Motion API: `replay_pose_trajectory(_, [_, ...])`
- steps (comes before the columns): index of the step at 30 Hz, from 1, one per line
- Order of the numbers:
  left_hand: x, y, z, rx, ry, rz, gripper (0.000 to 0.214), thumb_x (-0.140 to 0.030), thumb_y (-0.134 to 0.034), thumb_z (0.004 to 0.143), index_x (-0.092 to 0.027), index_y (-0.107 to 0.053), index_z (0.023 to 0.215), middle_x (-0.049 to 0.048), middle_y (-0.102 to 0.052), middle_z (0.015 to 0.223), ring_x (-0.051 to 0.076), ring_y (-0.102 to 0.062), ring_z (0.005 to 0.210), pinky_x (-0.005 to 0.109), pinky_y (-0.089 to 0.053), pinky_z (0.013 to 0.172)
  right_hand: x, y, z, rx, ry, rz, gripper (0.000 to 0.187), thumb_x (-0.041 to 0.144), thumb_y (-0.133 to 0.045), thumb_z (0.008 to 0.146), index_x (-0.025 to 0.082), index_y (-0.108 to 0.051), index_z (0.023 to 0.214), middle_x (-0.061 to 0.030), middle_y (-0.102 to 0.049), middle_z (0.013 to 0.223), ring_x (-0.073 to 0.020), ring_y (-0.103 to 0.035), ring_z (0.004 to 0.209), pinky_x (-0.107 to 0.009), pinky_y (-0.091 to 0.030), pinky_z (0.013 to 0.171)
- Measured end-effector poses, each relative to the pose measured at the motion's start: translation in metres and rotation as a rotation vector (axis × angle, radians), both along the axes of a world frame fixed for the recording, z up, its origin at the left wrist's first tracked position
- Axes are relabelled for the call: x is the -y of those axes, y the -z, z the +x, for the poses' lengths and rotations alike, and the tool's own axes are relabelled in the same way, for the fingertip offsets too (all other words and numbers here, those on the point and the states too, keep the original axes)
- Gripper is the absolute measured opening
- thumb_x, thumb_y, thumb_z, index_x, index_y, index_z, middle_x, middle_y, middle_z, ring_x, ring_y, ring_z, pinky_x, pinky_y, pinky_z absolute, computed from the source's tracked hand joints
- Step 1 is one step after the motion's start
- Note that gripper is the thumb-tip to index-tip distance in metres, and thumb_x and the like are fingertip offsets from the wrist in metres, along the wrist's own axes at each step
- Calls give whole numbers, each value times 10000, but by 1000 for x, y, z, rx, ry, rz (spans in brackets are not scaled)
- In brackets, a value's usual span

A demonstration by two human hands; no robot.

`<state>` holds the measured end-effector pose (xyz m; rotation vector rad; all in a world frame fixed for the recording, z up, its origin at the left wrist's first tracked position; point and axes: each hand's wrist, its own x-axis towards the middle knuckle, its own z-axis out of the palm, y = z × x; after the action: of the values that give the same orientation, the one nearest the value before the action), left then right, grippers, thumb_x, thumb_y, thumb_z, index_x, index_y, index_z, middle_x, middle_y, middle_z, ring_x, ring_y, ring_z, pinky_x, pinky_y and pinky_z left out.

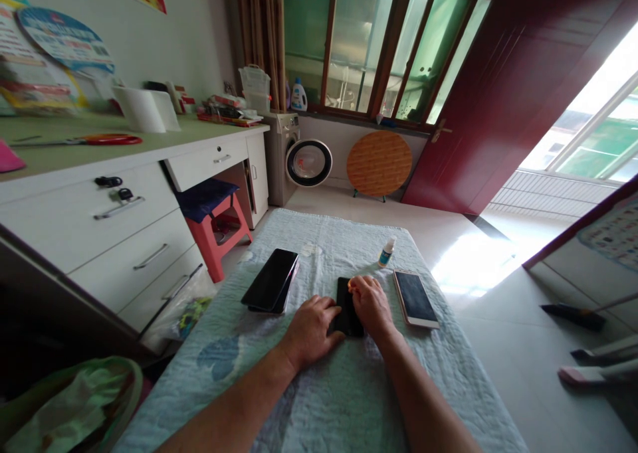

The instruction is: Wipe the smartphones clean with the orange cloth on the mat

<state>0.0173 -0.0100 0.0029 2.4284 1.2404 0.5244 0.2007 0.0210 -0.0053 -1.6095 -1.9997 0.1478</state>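
Note:
A black phone (345, 303) lies flat in the middle of a pale blue cloth (319, 386). My left hand (310, 330) rests on its left edge, fingers curled against it. My right hand (369, 305) presses on its right side and top, with fingertips together near the upper corner. Whether those fingertips pinch something small I cannot make out. A stack of two dark phones (272, 280) lies to the left. A gold-rimmed phone (415, 298) lies to the right, screen up. A small dropper bottle (386, 252) with a blue label stands just beyond.
White desk with drawers (124, 220) runs along the left, with a red stool (212, 224) tucked under it. Green plastic bag (64, 400) at lower left. Washing machine (294, 157) and round wooden board (379, 163) stand against the far wall. Broom (578, 313) lies right.

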Motion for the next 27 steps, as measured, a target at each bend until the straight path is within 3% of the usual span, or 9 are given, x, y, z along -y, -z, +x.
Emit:
replay_pose_trajectory(10, [0, 0, -1, -3, 12, 5, 399, -409, -690, 809, -208, -657, 1152, 70, -635, 1094, 281, -557, 1036, 389, -449, 926, 3, -3, -3, -69, -224, 5, 213, 90, -494, 856, 214, -668, 854, -20, -622, 856, -153, -546, 828, -250, -401, 795])
replay_pose_trajectory(14, [0, 1, -1, 2, 14, -5, 418, -421, -680, 816, -200, -653, 1170, 77, -635, 1112, 283, -558, 1052, 391, -446, 941, 4, -7, -3, -77, -152, 45, 179, 178, -507, 903, 208, -672, 842, -33, -626, 849, -171, -528, 849, -276, -392, 811])
replay_pose_trajectory(18, [-1, 1, -2, -1, 12, -15, 417, -424, -672, 818, -210, -649, 1175, 74, -632, 1125, 282, -559, 1059, 397, -442, 950, 4, -8, -2, -83, -113, 25, 265, 263, -462, 953, 204, -657, 784, -36, -608, 813, -172, -513, 826, -282, -385, 797])
replay_pose_trajectory(23, [-2, 1, -2, 5, 16, -14, 414, -403, -692, 802, -214, -651, 1169, 69, -631, 1112, 279, -558, 1055, 393, -442, 948, 4, -5, -3, -101, -152, 12, 127, 211, -551, 883, 210, -655, 809, -24, -606, 828, -170, -517, 836, -270, -386, 787])
replay_pose_trajectory(27, [-2, 0, -2, 3, 16, -16, 406, -416, -689, 806, -212, -657, 1155, 69, -629, 1110, 279, -560, 1048, 390, -446, 941, 2, -2, -4, -108, -135, 12, 145, 192, -533, 879, 209, -658, 808, -27, -610, 815, -170, -528, 833, -270, -395, 783])
